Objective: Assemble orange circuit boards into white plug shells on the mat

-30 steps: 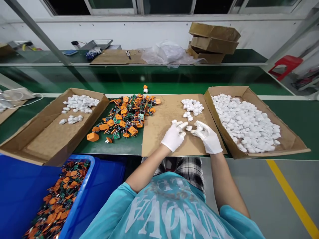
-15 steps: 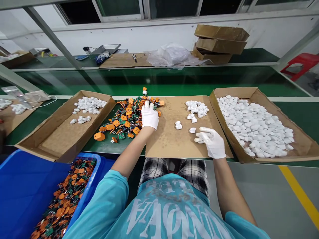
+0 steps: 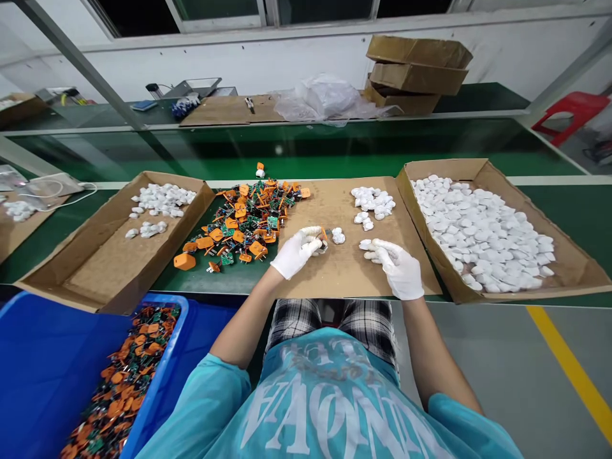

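Observation:
My left hand (image 3: 297, 252), in a white glove, is closed on an orange-and-black part (image 3: 324, 239) above the cardboard sheet (image 3: 335, 277). Just right of it lies a small white clump (image 3: 338, 236). My right hand (image 3: 399, 268), also gloved, has its fingertips pinched at a white piece (image 3: 366, 244) over the sheet. Orange parts with green boards (image 3: 239, 223) are heaped to the left of the sheet. Further back on the sheet sit small white pieces (image 3: 373, 201).
A cardboard tray (image 3: 108, 264) with white pieces stands at the left; another tray (image 3: 482, 296) full of white pieces is at the right. A blue bin (image 3: 48, 357) with orange parts sits lower left. Stacked boxes (image 3: 418, 76) rest on the back shelf.
My left hand has come from the orange heap toward me and right, now with a part in its fingers. My right hand's fingertips have reached the loose white piece. The view has shifted slightly.

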Motion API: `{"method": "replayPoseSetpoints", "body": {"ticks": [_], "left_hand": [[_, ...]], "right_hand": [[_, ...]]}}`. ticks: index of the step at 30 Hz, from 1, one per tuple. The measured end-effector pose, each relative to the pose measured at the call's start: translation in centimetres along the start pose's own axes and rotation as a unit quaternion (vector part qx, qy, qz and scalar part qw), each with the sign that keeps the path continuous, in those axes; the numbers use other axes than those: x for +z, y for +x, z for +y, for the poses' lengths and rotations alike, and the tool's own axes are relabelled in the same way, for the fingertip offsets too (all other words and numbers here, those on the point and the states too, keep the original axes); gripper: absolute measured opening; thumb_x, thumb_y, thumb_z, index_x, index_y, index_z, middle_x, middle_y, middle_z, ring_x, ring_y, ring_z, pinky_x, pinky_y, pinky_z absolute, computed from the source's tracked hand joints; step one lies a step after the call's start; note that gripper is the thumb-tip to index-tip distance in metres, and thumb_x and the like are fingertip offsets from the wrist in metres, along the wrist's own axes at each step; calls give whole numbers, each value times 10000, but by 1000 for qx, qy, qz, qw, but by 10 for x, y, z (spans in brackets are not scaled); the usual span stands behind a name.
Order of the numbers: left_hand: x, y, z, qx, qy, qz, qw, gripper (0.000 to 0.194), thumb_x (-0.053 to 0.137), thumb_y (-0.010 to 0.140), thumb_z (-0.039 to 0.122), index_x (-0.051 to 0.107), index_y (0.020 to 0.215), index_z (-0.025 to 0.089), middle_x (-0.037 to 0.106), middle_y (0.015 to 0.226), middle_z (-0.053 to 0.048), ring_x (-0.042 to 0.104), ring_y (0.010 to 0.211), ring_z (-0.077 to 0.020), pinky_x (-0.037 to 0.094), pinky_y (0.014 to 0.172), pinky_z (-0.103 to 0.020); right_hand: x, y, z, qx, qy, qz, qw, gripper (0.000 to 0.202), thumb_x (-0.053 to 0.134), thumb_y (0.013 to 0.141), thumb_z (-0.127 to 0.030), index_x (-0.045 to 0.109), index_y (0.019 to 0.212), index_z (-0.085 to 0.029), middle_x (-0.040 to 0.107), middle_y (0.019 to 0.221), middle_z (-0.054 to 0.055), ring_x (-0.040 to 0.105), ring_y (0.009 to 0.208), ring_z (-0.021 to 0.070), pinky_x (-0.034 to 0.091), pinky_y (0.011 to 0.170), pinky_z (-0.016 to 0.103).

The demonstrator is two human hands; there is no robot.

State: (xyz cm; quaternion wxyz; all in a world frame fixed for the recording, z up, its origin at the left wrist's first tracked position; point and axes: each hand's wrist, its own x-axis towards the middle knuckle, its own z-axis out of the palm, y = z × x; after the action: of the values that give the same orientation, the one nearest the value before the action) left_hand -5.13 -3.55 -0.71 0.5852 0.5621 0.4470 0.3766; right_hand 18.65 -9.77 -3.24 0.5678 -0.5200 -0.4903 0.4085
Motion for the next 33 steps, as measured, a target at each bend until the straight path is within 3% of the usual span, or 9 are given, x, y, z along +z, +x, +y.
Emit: {"method": "replayPoseSetpoints", "body": {"ticks": [4,8,10,16,19,22,26,30,33], "left_hand": [[5,-10,-3,-17,-79,-51,995,696,713,717,487,486,1269,129,702,749,-41,662,674,-163,524,675,-298],[15,-14,-2,-26,-160,-80,984,647,713,698,543,562,1190,151,686,744,-39,606,588,-132,476,553,-255],[19,-14,-2,-38,-205,-74,975,600,708,682,572,606,1111,166,674,756,-38,569,547,-110,436,488,-235],[18,-23,-7,-27,-165,-28,985,698,682,690,600,594,1208,139,631,651,-1,532,520,-87,444,535,-226],[14,-28,-7,11,-35,-3,999,582,711,703,512,657,1170,168,695,875,-48,602,675,-116,495,670,-250],[12,-32,-4,94,53,-13,994,575,725,690,514,676,1174,206,655,1206,-96,612,1061,-239,475,927,-327],[13,-36,-6,119,110,15,987,595,733,687,500,659,1207,222,649,1247,-91,579,1160,-259,438,1005,-344],[20,-37,-13,89,40,64,993,518,686,720,525,704,1120,196,702,1129,-93,644,1003,-226,497,911,-323],[26,-36,-14,32,-107,66,991,558,647,725,593,718,1060,152,731,1034,-104,665,965,-244,514,901,-365]], "right_hand": [[20,-5,-5,-98,-78,-2,992,224,600,872,-369,658,1040,-231,740,1005,65,722,886,203,575,861,386],[49,-4,-16,-258,-164,-68,950,191,569,884,-246,677,1041,-249,714,1114,65,657,1087,219,521,977,397],[59,-3,-19,-291,-183,-82,936,210,561,881,-216,671,1053,-261,718,1097,54,662,1071,210,539,952,376],[65,-4,-17,-290,-224,-14,930,201,579,872,-224,661,1050,-264,740,1006,39,700,931,190,570,858,328],[64,-6,-20,-293,-216,-23,931,193,592,863,-222,661,1038,-261,743,984,36,703,878,181,573,813,311],[66,-8,-24,-267,-197,-29,943,192,589,864,-232,665,1036,-268,739,987,28,699,825,168,573,779,303],[66,-11,-29,-238,-176,-31,955,200,594,857,-245,672,1040,-267,732,966,27,687,783,157,570,746,292],[63,-11,-31,-254,-173,-59,950,210,575,875,-244,670,1061,-264,736,974,31,698,804,161,578,755,295],[59,-10,-26,-323,-237,-127,908,184,562,890,-241,693,1015,-275,747,987,30,698,938,189,575,838,327]]}}
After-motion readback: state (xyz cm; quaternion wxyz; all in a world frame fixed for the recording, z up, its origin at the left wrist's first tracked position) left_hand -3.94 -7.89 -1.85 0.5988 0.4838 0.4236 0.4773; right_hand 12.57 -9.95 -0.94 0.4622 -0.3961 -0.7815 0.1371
